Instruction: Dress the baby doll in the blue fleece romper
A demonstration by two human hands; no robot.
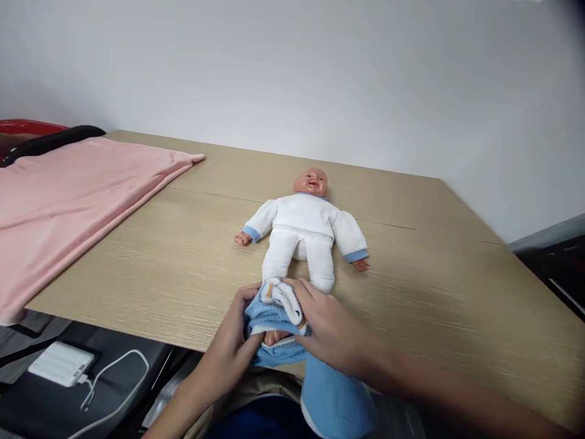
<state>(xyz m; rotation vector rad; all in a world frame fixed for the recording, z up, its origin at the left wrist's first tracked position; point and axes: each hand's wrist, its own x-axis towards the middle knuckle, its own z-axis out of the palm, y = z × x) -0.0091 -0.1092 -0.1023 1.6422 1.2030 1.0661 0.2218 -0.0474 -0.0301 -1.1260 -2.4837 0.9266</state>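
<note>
A baby doll [304,213] lies on its back, head away from me, in a white top with blue cuffs. Its legs are white and point toward me. Around one of its feet is bunched a pair of blue fleece trousers [274,314] with a white bird patch. Toes of that foot poke out of the opening. My left hand [235,335] grips the trousers at the left, thumb near the toes. On the other side my right hand [331,326] holds the cloth, fingers over the patch. A loose blue trouser leg hangs over the table edge below it. The other foot is hidden.
A pink blanket [91,201] covers the left part of the wooden table [411,292]. Below the table, a white power bank [61,364] with a white cable rests on a black chair seat. A pale wall stands behind the table.
</note>
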